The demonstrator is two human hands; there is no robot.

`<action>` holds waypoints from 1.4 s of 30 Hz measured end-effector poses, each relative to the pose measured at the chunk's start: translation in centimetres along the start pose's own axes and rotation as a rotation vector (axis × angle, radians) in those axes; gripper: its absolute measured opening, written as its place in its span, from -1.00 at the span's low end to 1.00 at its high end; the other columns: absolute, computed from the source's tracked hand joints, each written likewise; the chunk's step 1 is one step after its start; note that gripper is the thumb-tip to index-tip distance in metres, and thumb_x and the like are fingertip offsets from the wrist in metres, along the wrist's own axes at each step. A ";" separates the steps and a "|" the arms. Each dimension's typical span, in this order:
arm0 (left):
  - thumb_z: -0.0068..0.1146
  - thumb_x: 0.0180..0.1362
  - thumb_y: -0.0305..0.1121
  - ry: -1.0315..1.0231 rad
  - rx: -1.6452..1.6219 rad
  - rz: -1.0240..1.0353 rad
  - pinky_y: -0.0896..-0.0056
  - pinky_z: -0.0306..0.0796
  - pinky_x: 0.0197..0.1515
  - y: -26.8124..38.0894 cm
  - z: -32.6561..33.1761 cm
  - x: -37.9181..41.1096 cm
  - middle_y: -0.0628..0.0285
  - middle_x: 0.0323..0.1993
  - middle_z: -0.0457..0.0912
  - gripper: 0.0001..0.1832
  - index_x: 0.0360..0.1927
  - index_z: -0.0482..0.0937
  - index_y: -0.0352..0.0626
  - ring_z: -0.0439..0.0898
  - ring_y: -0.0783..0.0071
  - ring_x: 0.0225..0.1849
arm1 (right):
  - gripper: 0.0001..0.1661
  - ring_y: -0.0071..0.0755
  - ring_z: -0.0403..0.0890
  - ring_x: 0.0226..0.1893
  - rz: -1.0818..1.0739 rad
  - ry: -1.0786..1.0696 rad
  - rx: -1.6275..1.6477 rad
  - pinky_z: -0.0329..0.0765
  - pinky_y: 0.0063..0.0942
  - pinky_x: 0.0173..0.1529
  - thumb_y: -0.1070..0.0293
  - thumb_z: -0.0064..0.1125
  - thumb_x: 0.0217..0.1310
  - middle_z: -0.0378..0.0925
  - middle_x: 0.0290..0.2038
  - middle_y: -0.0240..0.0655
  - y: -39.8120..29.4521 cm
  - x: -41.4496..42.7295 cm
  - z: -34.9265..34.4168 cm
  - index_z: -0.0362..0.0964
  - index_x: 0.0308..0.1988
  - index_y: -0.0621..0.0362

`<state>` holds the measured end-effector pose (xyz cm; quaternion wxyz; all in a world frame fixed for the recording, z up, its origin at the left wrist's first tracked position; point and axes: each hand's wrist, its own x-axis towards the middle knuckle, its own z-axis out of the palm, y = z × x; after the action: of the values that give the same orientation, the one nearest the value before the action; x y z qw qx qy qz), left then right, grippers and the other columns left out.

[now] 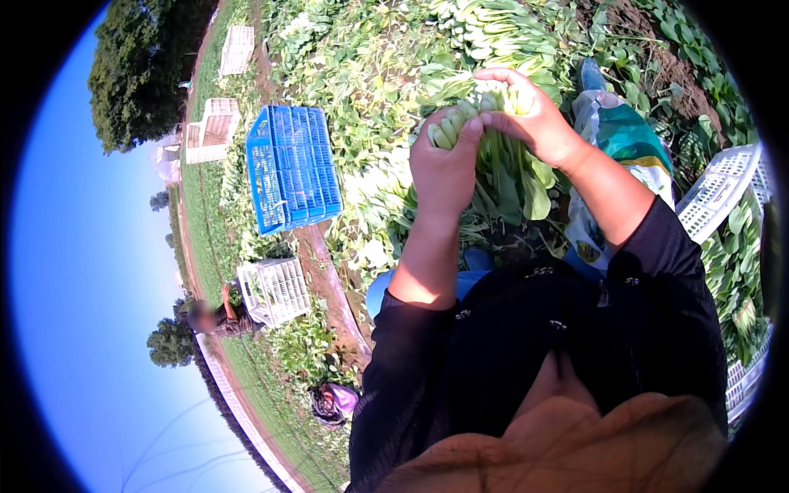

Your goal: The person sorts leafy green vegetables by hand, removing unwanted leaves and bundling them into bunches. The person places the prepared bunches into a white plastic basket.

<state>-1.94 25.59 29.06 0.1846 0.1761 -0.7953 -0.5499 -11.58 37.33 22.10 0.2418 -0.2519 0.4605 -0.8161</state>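
Between my two hands is a bunch of leafy greens [505, 166] with pale, thick stems, like bok choy. Its stem ends point up and its leaves hang down. My left hand [445, 160] wraps around the stems on one side, thumb across them. My right hand [533, 114] grips the other side, its thumb meeting the left one near the middle and its index finger stretched over the top. Rows of cut greens [493, 31] lie on the ground beyond my hands, and more [382, 185] lie beside my left wrist.
A blue plastic crate [296, 166] lies left of my hands. White crates stand farther off [216, 126] and near a person [231, 317] at the lower left. White crates with greens [721, 191] are at the right. A printed plastic sack [635, 142] covers my leg.
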 end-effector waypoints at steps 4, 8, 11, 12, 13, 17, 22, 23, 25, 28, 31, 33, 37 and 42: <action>0.25 0.14 -0.36 -0.003 -0.018 0.010 0.52 0.42 -0.14 0.2 0.3 0.0 0.24 -0.25 0.62 -0.70 -0.12 0.55 -0.32 0.53 0.58 -0.24 | -0.26 -0.60 0.32 0.10 0.060 -0.056 0.183 0.30 -0.57 0.19 0.43 0.31 0.09 0.30 0.10 -0.45 -0.6 -0.3 0.0 0.18 0.24 0.14; 0.23 0.15 -0.37 0.007 0.060 0.030 0.50 0.43 -0.10 -0.2 0.2 0.2 0.21 -0.21 0.63 -0.69 -0.08 0.54 -0.32 0.55 0.55 -0.21 | -0.15 -0.56 0.33 0.11 -0.162 -0.080 -0.151 0.26 -0.54 0.22 0.39 0.35 0.07 0.29 0.14 -0.44 -0.9 -0.3 -0.2 0.11 0.30 0.13; 0.21 0.17 -0.38 0.002 0.005 0.009 0.50 0.43 -0.06 -0.4 0.7 0.4 0.20 -0.20 0.63 -0.67 -0.03 0.52 -0.34 0.56 0.54 -0.19 | -0.14 -0.55 0.33 0.11 -0.054 -0.077 0.032 0.25 -0.53 0.24 0.39 0.35 0.06 0.29 0.16 -0.42 -0.9 -0.4 0.0 0.10 0.31 0.14; 0.20 0.17 -0.39 -0.010 -0.036 -0.011 0.49 0.43 -0.05 -0.4 1.0 0.6 0.19 -0.19 0.63 -0.66 -0.02 0.51 -0.34 0.56 0.54 -0.18 | -0.14 -0.56 0.33 0.11 -0.064 -0.048 0.025 0.25 -0.53 0.24 0.39 0.36 0.06 0.29 0.16 -0.41 -0.7 -0.4 -0.1 0.10 0.31 0.15; 0.19 0.18 -0.39 0.000 -0.046 -0.025 0.49 0.43 -0.05 -0.7 1.3 0.7 0.19 -0.19 0.63 -0.66 -0.01 0.51 -0.35 0.56 0.54 -0.17 | -0.13 -0.56 0.33 0.11 -0.075 -0.019 0.020 0.25 -0.53 0.24 0.40 0.36 0.06 0.30 0.16 -0.40 -0.6 -0.3 -0.1 0.10 0.31 0.15; 0.15 0.21 -0.39 0.001 -0.199 -0.057 0.51 0.41 -0.02 -2.6 2.0 0.9 0.20 -0.15 0.61 -0.65 0.03 0.47 -0.35 0.55 0.53 -0.13 | -0.16 -0.59 0.33 0.10 -0.049 0.054 0.061 0.26 -0.54 0.23 0.37 0.37 0.05 0.32 0.14 -0.39 -0.1 -0.2 0.1 0.14 0.27 0.18; -0.03 0.33 -0.15 -0.030 -0.497 -0.159 0.45 0.33 0.13 -4.0 3.2 0.8 0.12 0.01 0.51 -0.51 0.15 0.37 -0.34 0.48 0.43 0.04 | -0.14 -0.46 0.35 0.12 -0.108 0.238 -0.199 0.30 -0.48 0.21 0.16 0.45 -0.01 0.39 0.09 -0.23 1.1 -0.2 0.5 0.21 0.22 0.16; -0.13 0.35 -0.06 -0.051 -0.510 -0.165 0.44 0.33 0.14 -4.1 3.5 0.7 0.11 0.04 0.49 -0.46 0.17 0.34 -0.33 0.48 0.40 0.06 | -0.08 -0.45 0.35 0.12 -0.049 0.263 -0.153 0.29 -0.46 0.21 0.13 0.45 -0.01 0.39 0.09 -0.20 1.0 -0.4 0.7 0.14 0.24 0.17; -0.30 0.36 0.11 -0.056 -0.522 -0.192 0.38 0.24 0.22 -3.5 4.2 0.4 0.05 0.14 0.38 -0.33 0.26 0.21 -0.30 0.38 0.32 0.16 | 0.04 -0.42 0.35 0.13 0.069 0.308 -0.052 0.28 -0.43 0.22 0.08 0.46 -0.03 0.39 0.08 -0.14 0.4 -0.9 1.6 0.02 0.29 0.19; -0.64 0.28 0.35 -0.108 -0.428 -0.200 0.28 0.00 0.37 -2.9 4.8 -0.2 -0.07 0.36 0.06 -0.10 0.42 -0.12 -0.21 0.13 0.17 0.37 | 0.25 -0.39 0.38 0.10 0.084 0.273 0.028 0.29 -0.41 0.22 0.02 0.48 -0.08 0.41 0.06 -0.08 -0.1 -1.5 2.4 -0.22 0.34 0.24; -0.68 0.26 0.37 -0.115 -0.503 -0.143 0.27 -0.03 0.39 -2.6 4.8 -0.1 -0.09 0.39 0.01 -0.08 0.43 -0.14 -0.20 0.10 0.14 0.39 | 0.36 -0.35 0.41 0.08 -0.104 0.171 0.042 0.30 -0.40 0.21 0.00 0.51 -0.13 0.42 0.05 -0.05 1.1 -1.7 2.5 -0.34 0.33 0.29; -0.73 0.27 0.34 -0.139 -0.522 -0.145 0.26 -0.02 0.40 -1.9 4.8 -0.2 -0.07 0.40 0.01 -0.09 0.44 -0.21 -0.21 0.10 0.13 0.39 | 0.26 -0.35 0.42 0.05 -0.054 0.172 0.025 0.33 -0.38 0.19 0.04 0.47 -0.08 0.40 0.05 -0.05 0.8 -1.8 2.2 -0.27 0.33 0.23; -0.59 0.42 0.02 -0.223 -0.561 -0.053 0.23 0.05 0.38 -1.2 4.1 -0.7 -0.05 0.37 0.07 -0.31 0.43 -0.21 -0.29 0.16 0.16 0.37 | 0.08 -0.38 0.42 0.02 0.002 0.205 0.032 0.35 -0.39 0.16 0.21 0.38 0.01 0.41 0.04 -0.10 0.1 -1.7 1.7 -0.21 0.31 0.15; -0.39 0.41 -0.42 -0.189 -0.365 0.028 0.30 0.13 0.34 0.2 4.0 -1.2 -0.04 0.37 0.10 -0.44 0.42 -0.18 -0.32 0.22 0.23 0.34 | 0.05 -0.41 0.42 0.01 -0.118 0.185 -0.070 0.35 -0.41 0.16 0.32 0.33 -0.02 0.42 0.00 -0.21 -1.4 -1.9 1.0 -0.17 0.34 0.09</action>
<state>-2.83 29.50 27.79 0.1455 0.0761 -0.6988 -0.6962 -9.77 38.53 23.40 0.1410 -0.2106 0.4932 -0.8322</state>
